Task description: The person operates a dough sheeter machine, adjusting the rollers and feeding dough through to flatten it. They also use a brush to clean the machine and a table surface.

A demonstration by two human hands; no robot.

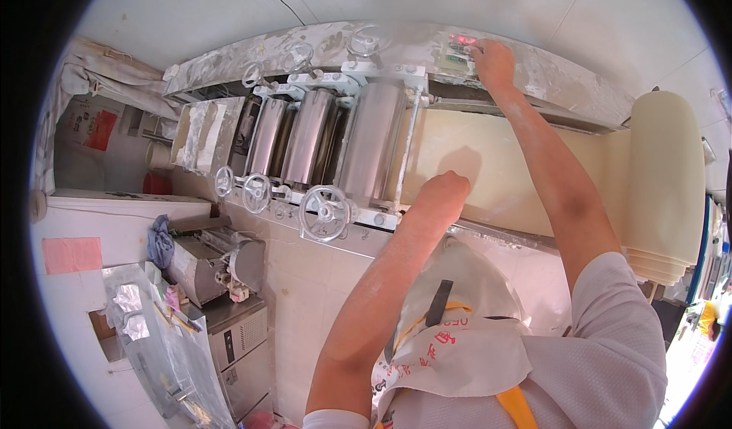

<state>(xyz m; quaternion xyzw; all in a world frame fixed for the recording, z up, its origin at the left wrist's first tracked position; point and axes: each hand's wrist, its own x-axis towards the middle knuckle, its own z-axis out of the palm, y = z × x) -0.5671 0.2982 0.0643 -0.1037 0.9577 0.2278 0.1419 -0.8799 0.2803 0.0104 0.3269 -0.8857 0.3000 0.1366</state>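
A dough sheeting machine with steel rollers stands before me. A wide, pale dough sheet lies on its bed, running from the largest roller to a thick dough roll at the right. My right hand is at the control panel, which has a lit red display; whether its fingers hold anything is hidden. Over the near edge of the sheet is my left hand, its fingers curled and their undersides hidden. Clear handwheels line the near side of the machine.
A flour-dusted hopper box sits at the machine's left end. At the lower left are a small metal machine with a blue cloth and a steel cabinet. A metal rail edges the bed near my body.
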